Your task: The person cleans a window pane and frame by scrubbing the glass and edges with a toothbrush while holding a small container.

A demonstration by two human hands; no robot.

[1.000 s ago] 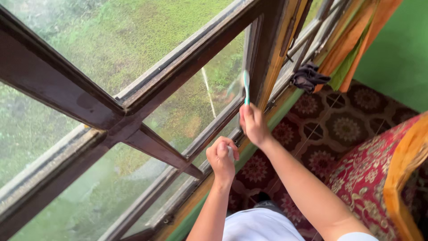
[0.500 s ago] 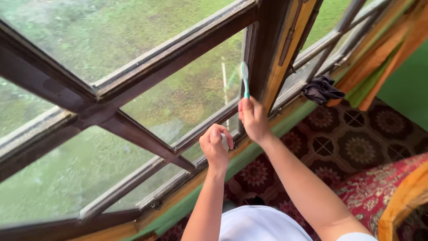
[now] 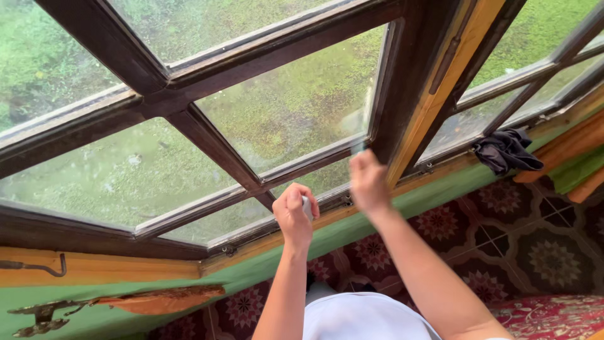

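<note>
- Right hand [image 3: 368, 182], near the middle of the frame, is blurry. It is curled shut, raised to the bottom right corner of the middle window pane [image 3: 296, 107]. A thin pale streak beside the frame may be a toothbrush [image 3: 365, 113], but it is too blurry to be sure.
- Left hand [image 3: 294, 214], just left of it and a bit lower, is a tight fist around a small white thing [image 3: 306, 206]. I cannot tell what that thing is. The fist sits by the lower wooden window frame [image 3: 207, 141].
- A dark cloth [image 3: 505, 150] lies on the sill at the right of the frame, well apart from both hands.
- A rusty metal hook [image 3: 38, 267] hangs at the lower left.
- The floor [image 3: 503, 233] at the lower right has red flower patterns.
- What could go wrong: the glass looks thin and the frame looks old. A hard push from the fast right hand might crack the pane. The brush might also slip and fall, because the hand moves so quickly.
</note>
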